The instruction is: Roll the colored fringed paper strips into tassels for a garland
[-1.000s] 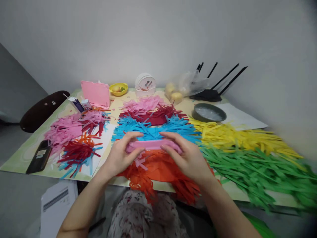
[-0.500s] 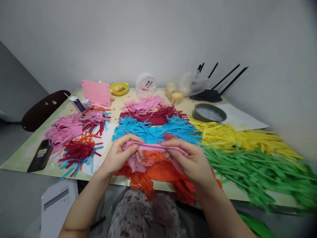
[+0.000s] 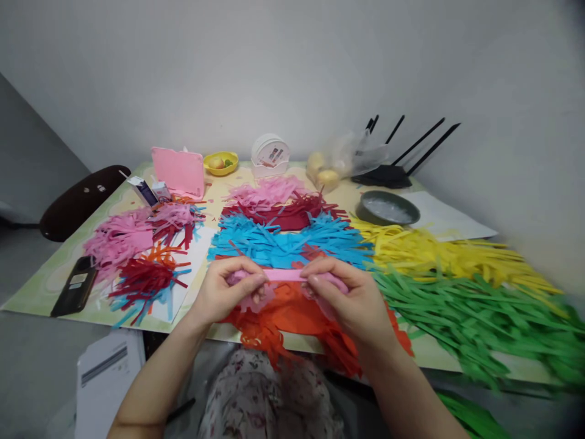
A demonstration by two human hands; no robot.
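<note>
In the head view, the left hand (image 3: 231, 288) and right hand (image 3: 346, 294) pinch a pink paper band (image 3: 286, 275) between thumbs and fingers, drawn level above orange fringed paper (image 3: 292, 312) at the near edge of the worktop (image 3: 34, 286). The band looks flat and narrow in the middle, crumpled at both ends. Blue fringed paper (image 3: 283, 249) lies just beyond. Writing on the phone label (image 3: 78, 281) at left and the round white discs (image 3: 275, 153) at far centre is too small to read.

Head-worn view — forward and down over the table (image 3: 34, 286), close to both hands (image 3: 222, 292), wall (image 3: 292, 73) beyond — right edge perhaps blurred
</note>
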